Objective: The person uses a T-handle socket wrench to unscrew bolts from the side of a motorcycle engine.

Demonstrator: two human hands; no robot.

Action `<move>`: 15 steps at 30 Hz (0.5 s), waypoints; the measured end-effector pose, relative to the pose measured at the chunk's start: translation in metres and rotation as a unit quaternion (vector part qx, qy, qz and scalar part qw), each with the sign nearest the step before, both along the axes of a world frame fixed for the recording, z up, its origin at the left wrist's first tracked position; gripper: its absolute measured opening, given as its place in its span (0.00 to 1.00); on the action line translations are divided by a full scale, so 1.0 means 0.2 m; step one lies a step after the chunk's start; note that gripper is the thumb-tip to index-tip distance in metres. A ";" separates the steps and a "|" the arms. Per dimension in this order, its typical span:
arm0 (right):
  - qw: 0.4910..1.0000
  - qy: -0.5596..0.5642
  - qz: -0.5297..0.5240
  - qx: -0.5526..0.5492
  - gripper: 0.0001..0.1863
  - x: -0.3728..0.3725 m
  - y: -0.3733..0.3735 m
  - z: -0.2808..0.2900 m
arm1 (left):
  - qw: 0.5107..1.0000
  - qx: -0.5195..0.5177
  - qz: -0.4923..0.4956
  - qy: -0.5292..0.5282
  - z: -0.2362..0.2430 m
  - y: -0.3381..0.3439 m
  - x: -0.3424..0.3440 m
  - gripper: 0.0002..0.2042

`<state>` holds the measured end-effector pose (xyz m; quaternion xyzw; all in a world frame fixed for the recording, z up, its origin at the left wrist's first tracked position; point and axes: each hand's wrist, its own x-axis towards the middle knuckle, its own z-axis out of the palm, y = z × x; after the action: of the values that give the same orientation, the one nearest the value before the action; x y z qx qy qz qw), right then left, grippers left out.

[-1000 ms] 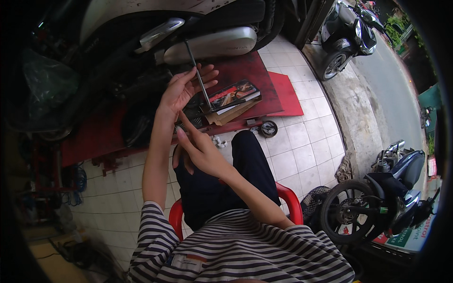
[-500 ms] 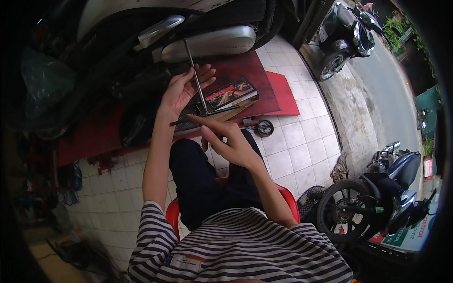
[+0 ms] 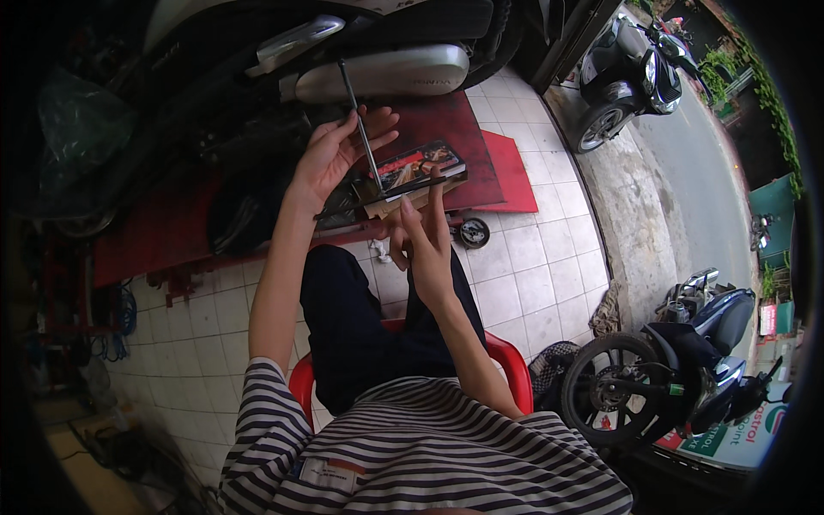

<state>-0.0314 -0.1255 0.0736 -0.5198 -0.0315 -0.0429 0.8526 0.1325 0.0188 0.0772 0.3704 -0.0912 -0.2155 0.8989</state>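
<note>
A long metal T-handle wrench (image 3: 369, 153) slants from the scooter's silver side cover (image 3: 386, 73) down toward me. My left hand (image 3: 324, 159) loosely closes on its shaft, thumb on the near side and the other fingers partly spread behind. The wrench's dark crossbar lies sideways at the near end. At the right part of that crossbar is my right hand (image 3: 429, 249), index finger stretched up against it and thumb apart. The remaining fingers are curled and grip nothing visible. Where the wrench's far tip meets the scooter, I cannot tell whether it touches.
Under the wrench, a printed box (image 3: 433, 163) sits on cardboard on the red lift platform (image 3: 455, 112). A small black wheel (image 3: 474, 233) is at the platform's near edge. Parked motorbikes (image 3: 627, 386) stand at the right. I sit on a red chair (image 3: 508, 371).
My right index finger has swung from the crossbar's left part to its right part, and the hand has turned upright. The crossbar has turned slightly. My left hand stays around the shaft.
</note>
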 end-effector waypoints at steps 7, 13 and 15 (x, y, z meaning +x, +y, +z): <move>0.942 -0.151 0.177 -0.243 0.18 -0.04 0.02 0.07 | 0.998 0.056 0.000 -0.001 0.02 0.01 -0.02 0.10; 0.986 0.005 -0.080 -0.144 0.16 0.15 -0.23 0.12 | 0.993 0.113 0.036 0.012 -0.08 0.04 -0.35 0.11; 0.968 -0.041 -0.117 -0.217 0.14 0.38 -0.22 0.06 | 0.993 0.117 0.014 0.012 -0.26 0.08 -0.49 0.10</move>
<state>0.0454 -0.1701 0.0864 -0.6905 -0.0140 -0.1558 0.7062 0.0352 0.0355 0.0260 0.4714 -0.0497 -0.2165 0.8535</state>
